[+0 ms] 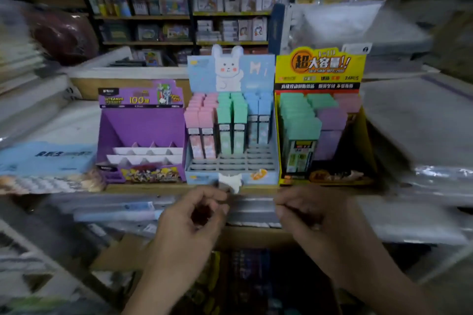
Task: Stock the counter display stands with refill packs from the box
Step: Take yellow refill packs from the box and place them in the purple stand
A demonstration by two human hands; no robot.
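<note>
Refill packs (pixel 231 120) in pink, green and blue stand upright in the rear rows of the blue display stand (pixel 266 176), which carries a white rabbit on its back card and sits at the middle of the near edge of the tabletop (pixel 143 188). Its front rows of slots show their grey bottoms. Against its left side stands the purple display stand (pixel 143 125), with white dividers low in front. Against its right side stands the yellow display stand (pixel 320 71), filled with green, purple and pink packs (pixel 299 120). Just before the near edge, the left hand (pixel 189 222) and the right hand (pixel 314 215) hover with fingers curled toward the thumbs. A blurred pale strip (pixel 252 210) lies between them, and I cannot tell if the fingers pinch it. Below the hands a brown cardboard box (pixel 115 253) is open. Plastic-wrapped stacks (pixel 409 123) crowd the right end of the tabletop, a flat blue package (pixel 46 158) lies at the left end, and dim shelves (pixel 230 13) of goods fill the back wall.
</note>
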